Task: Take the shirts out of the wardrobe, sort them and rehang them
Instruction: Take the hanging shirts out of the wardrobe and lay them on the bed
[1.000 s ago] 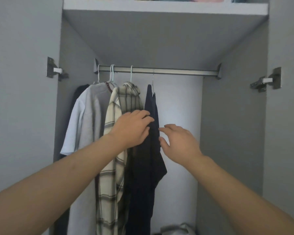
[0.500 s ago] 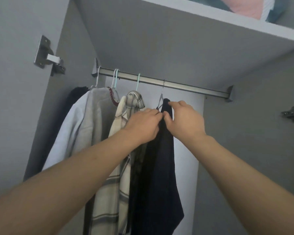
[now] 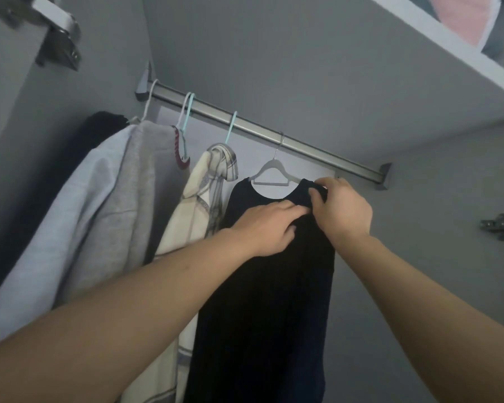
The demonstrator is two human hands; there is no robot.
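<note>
Right hand (image 3: pixel 342 215) pinches dark shirt (image 3: pixel 262 301) shoulder at grey hanger's (image 3: pixel 271 174) right arm; left hand (image 3: pixel 269 228) (fingers flat, holding nothing) presses chest below neckline.

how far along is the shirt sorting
Nothing looks done: every garment in view hangs on the rail. In hand: the right hand pinches the dark shirt at its shoulder on the grey hanger, while the left hand rests on its front. Left: the plaid shirt, grey tops, then sorting and rehanging.
</note>
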